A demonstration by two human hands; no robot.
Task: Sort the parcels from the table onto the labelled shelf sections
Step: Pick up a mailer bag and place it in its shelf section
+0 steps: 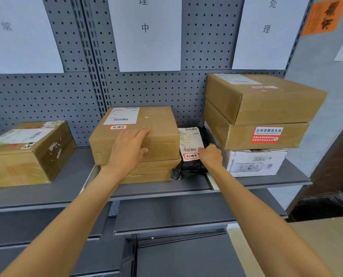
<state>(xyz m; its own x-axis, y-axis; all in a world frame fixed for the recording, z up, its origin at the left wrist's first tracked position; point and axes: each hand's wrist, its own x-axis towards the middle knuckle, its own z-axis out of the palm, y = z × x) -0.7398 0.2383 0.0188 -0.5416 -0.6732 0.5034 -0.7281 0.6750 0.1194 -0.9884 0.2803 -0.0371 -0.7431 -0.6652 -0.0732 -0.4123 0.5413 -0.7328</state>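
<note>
A brown cardboard box (pixel 158 124) with a white shipping label and a red-edged sticker tops a stack of flat boxes in the middle shelf section. My left hand (pixel 129 146) rests flat on its front top edge, fingers straight. Right beside the stack, a black plastic mailer bag (pixel 192 166) stands wedged upright, showing a white label with a red-edged sticker. My right hand (pixel 210 154) grips the bag's right side near the label's lower corner, fingers curled into the plastic.
A taped brown box (pixel 28 154) sits in the left section. At right, two brown boxes (pixel 262 110) are stacked on a white carton (pixel 254 164). White paper signs (pixel 146 33) hang on the grey pegboard (pixel 46 96). A cardboard surface (pixel 330 242) shows at lower right.
</note>
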